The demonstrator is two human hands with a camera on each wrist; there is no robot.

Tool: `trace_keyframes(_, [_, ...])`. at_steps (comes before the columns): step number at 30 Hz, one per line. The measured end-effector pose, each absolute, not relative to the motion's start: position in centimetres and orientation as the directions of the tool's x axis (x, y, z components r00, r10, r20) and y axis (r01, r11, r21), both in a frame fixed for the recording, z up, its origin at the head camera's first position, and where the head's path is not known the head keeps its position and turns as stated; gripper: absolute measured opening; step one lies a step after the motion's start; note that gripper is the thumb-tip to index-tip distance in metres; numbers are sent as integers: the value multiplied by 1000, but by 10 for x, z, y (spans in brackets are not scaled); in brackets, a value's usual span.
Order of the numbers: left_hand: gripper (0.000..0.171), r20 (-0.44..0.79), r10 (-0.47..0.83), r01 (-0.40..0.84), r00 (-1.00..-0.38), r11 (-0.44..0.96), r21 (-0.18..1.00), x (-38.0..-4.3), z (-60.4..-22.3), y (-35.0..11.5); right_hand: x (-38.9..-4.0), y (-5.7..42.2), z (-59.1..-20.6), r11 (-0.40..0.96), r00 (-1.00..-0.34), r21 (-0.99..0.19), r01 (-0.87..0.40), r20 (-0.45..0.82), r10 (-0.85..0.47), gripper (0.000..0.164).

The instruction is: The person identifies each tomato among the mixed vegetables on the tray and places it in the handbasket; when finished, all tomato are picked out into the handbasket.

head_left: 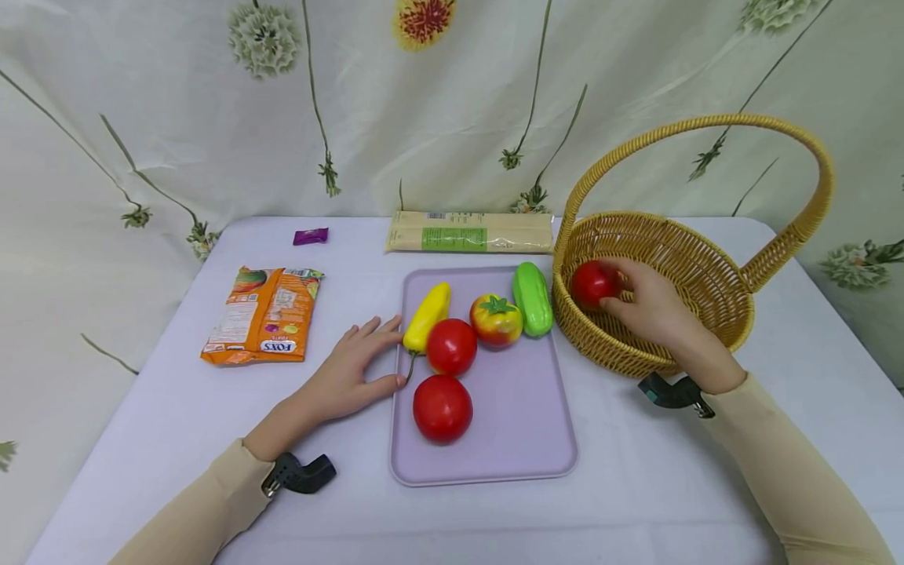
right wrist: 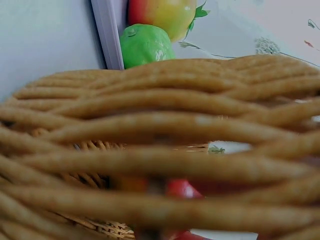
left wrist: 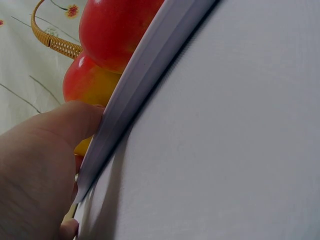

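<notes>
My right hand [head_left: 653, 302] reaches inside the wicker basket [head_left: 621, 357] and grips a red round fruit [head_left: 592, 284] near the basket's left wall. In the right wrist view the weave hides most of that hand and fruit. Spread fingers of my left hand [head_left: 353, 373] rest at the left edge of the lilac tray [head_left: 519, 424]; its thumb touches the rim in the left wrist view. On the tray lie a yellow pepper [head_left: 428, 318], two red round fruits, one upper [head_left: 452, 347] and one lower [head_left: 442, 409], a red-yellow fruit with a green leafy top [head_left: 497, 320] and a green cucumber-like vegetable [head_left: 533, 299].
An orange snack packet [head_left: 264, 315] lies left of the tray, with a small purple wrapped sweet [head_left: 311, 236] behind it. A long beige packet [head_left: 469, 232] lies along the table's back edge. The basket's tall handle [head_left: 706, 122] arches above it. Floral cloth hangs behind.
</notes>
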State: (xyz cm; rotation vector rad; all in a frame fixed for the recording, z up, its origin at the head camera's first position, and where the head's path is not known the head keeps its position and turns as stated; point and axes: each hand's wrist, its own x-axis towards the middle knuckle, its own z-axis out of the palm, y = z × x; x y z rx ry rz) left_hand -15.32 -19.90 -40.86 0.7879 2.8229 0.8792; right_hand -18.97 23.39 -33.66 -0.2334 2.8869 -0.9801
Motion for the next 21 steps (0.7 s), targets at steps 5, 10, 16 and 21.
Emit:
trace_keyframes(5, [61, 76, 498, 452, -864, 700, 552, -154, -409, -199, -189, 233, -336, 768, -987, -630, -112, -21, -161, 57])
trace_keyframes(10, [62, 77, 501, 456, -862, 700, 550, -153, -408, -199, -187, 233, -335, 751, -989, -648, -125, 20, -148, 57])
trace_keyframes(16, [63, 70, 498, 449, -864, 703, 552, -153, -407, -199, -185, 232, -335, 750, -978, -632, -195, 65, -200, 56])
trace_keyframes(21, [62, 76, 497, 453, -864, 703, 548, -153, -407, -199, -185, 231, -335, 760, -976, -618, -200, 60, -207, 55])
